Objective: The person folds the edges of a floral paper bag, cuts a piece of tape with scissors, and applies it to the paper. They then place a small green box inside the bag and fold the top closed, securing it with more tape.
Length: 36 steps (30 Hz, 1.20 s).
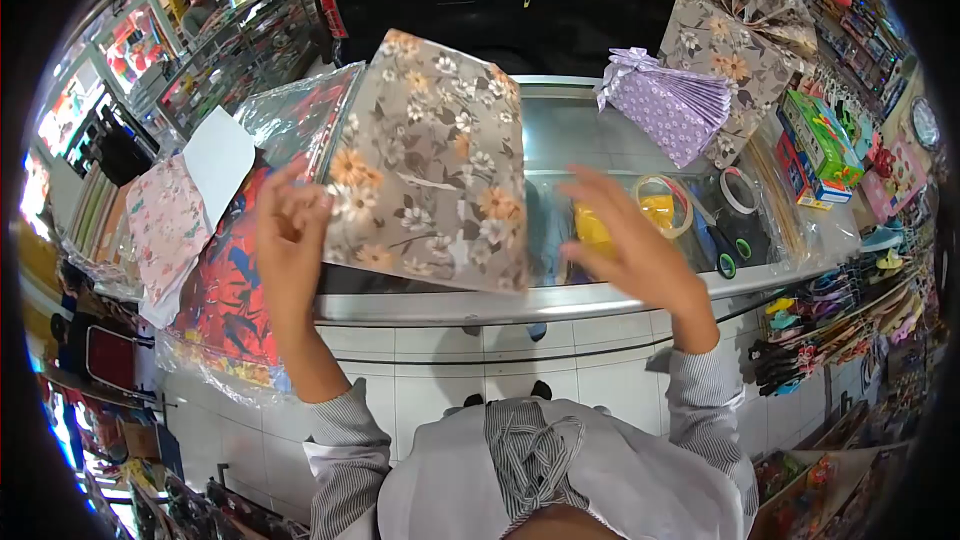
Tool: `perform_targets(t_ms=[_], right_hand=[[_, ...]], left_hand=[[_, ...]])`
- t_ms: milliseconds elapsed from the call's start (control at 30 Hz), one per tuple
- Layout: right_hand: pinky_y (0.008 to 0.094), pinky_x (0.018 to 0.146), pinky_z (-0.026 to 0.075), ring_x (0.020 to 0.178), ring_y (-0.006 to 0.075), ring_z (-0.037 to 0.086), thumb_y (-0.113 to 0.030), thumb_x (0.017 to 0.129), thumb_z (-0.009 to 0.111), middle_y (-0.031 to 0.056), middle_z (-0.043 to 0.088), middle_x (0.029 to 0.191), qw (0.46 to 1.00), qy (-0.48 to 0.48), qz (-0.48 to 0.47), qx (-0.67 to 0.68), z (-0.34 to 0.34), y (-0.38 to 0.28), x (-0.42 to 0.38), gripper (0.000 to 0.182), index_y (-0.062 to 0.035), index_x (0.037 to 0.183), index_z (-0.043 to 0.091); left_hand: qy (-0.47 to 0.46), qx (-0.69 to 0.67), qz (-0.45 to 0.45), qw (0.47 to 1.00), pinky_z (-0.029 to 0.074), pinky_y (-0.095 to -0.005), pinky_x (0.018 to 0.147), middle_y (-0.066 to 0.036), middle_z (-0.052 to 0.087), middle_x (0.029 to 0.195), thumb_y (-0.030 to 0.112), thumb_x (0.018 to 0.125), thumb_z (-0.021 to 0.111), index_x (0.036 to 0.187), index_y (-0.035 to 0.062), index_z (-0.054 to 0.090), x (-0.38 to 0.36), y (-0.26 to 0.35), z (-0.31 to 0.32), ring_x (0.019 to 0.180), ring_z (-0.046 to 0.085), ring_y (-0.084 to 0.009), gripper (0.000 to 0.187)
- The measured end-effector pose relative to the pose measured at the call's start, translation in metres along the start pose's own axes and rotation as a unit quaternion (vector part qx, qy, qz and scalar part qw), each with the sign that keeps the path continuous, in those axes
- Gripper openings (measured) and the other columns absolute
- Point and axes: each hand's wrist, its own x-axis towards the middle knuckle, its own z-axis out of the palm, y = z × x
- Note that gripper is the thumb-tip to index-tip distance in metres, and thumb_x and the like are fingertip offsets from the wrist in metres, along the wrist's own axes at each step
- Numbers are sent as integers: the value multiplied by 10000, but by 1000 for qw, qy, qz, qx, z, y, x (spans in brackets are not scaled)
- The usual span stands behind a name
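A flat package wrapped in grey-brown floral paper stands tilted over the counter, its lower edge near the front rim. My left hand is at its left edge, thumb and fingers pinched together on the paper. To the right of the package, my right hand is apart from it, fingers stretched and spread, holding nothing. Beyond that hand lie a yellow item and a roll of clear tape. Scissors with black and green handles rest further right, beside a white tape roll.
The glass counter carries a purple pleated wrapped gift, a floral one with a fan top and small boxes. Plastic-covered wrapping sheets and pink floral paper lie left. A black car stands behind.
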Motion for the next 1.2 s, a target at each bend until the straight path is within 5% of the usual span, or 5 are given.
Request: perform_targets(t_ms=[367,600,967,1067,1200], right_hand=[[343,914,485,1071,225,593,-313,709,840,164,583,1221,978,67,78,180,-45,43,103,831,-9,1348,406],[277,789,540,901,150,648,-51,859,654,104,640,1094,884,187,173,393,-41,64,88,404,3,1225,490],[434,1011,487,1095,272,591,-43,936,525,161,576,1166,621,65,314,715,43,-21,-10,227,92,1117,506],[487,1028,463,1138,326,566,7,921,521,210,510,1274,627,-21,286,724,42,-16,-21,375,49,1274,403],[440,1066,387,1332,287,358,61,856,597,149,232,1459,803,164,156,552,40,2,-50,650,-119,1358,225]], left_hand=[[2,-18,90,996,469,-231,809,-108,699,986,30,872,668,1224,0,532,55,58,-34,873,620,-105,379],[179,203,209,940,393,-367,994,-119,614,1205,97,819,711,1113,30,620,36,52,-15,1175,540,-238,315],[-317,213,190,904,325,-465,1097,-124,522,1360,12,699,672,1326,94,502,-42,17,74,1277,472,-326,655],[-309,199,176,913,451,-432,954,-133,604,1227,-19,670,601,1249,106,571,-43,-2,61,1112,572,-331,593],[-248,248,160,923,514,-380,677,-112,699,934,-45,668,555,1095,94,667,-49,10,48,778,657,-307,463]])
